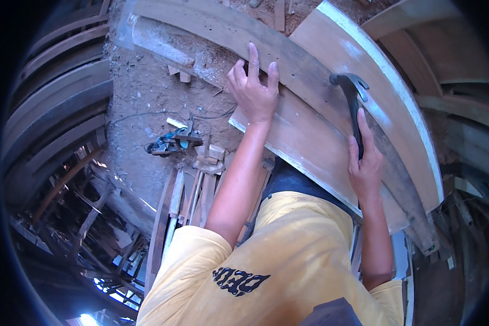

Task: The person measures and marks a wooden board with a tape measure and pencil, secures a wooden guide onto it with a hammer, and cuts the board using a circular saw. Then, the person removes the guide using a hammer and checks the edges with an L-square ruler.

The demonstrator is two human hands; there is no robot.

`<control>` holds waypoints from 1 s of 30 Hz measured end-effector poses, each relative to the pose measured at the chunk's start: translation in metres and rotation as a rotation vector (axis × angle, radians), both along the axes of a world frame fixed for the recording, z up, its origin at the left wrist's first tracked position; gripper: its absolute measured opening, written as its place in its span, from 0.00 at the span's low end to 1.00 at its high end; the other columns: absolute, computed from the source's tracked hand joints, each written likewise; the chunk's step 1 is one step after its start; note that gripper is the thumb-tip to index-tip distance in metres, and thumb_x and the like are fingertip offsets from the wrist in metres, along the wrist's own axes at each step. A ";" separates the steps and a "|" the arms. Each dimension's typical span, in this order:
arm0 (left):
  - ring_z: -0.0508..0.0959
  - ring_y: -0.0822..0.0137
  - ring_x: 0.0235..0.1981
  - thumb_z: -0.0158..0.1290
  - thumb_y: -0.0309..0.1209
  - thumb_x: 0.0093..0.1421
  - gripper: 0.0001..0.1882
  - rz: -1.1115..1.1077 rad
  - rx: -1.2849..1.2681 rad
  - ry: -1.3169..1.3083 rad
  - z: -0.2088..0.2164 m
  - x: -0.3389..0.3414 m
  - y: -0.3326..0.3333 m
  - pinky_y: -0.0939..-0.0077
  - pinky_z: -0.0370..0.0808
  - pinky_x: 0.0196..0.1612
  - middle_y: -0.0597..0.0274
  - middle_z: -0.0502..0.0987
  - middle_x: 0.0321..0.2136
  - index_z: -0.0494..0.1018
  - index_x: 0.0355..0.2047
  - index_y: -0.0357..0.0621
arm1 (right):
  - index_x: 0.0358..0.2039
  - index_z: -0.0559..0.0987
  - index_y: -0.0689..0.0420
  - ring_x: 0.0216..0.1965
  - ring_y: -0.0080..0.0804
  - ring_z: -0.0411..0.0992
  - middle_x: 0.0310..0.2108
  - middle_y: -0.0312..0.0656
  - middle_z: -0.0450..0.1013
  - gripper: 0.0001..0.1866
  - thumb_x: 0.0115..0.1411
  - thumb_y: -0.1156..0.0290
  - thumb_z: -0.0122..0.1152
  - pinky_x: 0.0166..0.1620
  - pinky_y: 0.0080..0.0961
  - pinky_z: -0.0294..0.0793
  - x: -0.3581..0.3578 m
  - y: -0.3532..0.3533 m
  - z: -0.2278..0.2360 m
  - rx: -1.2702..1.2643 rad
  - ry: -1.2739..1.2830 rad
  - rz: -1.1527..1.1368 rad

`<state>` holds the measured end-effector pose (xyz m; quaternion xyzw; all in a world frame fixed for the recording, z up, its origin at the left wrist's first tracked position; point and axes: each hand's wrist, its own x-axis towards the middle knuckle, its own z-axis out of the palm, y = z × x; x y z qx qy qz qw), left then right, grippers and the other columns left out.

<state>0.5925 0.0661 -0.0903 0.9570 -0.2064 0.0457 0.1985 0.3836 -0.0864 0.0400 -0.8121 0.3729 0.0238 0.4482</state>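
Note:
A long, dark brown wooden plank (304,70) runs slantwise across a wider, lighter wooden board (309,127) with white edges. My left hand (255,92) lies at the plank's near edge, index finger stretched onto its face and thumb apart; the other fingers are bent, their tips partly hidden. In my right hand (365,165) is a claw hammer (353,111), gripped by its dark handle, the thumb and index finger along it. The hammer's metal head points away from me, over the plank and board; whether it touches them I cannot tell. Small dark spots dot the plank.
On the dusty ground at left lie a blue power tool (174,142) with a cable, small wood blocks (211,157) and a pale wood strip (163,48). Wood lengths (182,198) are piled beside me. Curved timber ribs (65,76) line the far left.

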 end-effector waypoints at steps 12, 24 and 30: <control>0.71 0.48 0.49 0.56 0.56 0.64 0.34 -0.001 -0.028 -0.060 0.000 0.003 -0.003 0.52 0.69 0.54 0.46 0.74 0.45 0.71 0.67 0.62 | 0.71 0.68 0.39 0.20 0.38 0.66 0.22 0.42 0.65 0.38 0.62 0.81 0.64 0.27 0.36 0.73 0.010 0.020 -0.009 -0.289 -0.388 0.278; 0.71 0.47 0.50 0.56 0.57 0.63 0.32 0.023 -0.064 -0.067 -0.004 -0.004 0.000 0.51 0.70 0.56 0.45 0.75 0.45 0.74 0.64 0.60 | 0.71 0.67 0.34 0.22 0.43 0.68 0.25 0.45 0.68 0.36 0.66 0.76 0.61 0.28 0.41 0.73 0.009 0.028 -0.035 -0.399 -0.125 0.409; 0.71 0.46 0.50 0.56 0.56 0.63 0.31 -0.023 -0.063 -0.133 -0.003 0.007 -0.003 0.51 0.70 0.56 0.44 0.74 0.46 0.74 0.64 0.62 | 0.70 0.69 0.39 0.28 0.51 0.76 0.32 0.46 0.76 0.34 0.64 0.75 0.62 0.37 0.42 0.78 -0.025 0.024 -0.020 -0.259 -0.126 0.027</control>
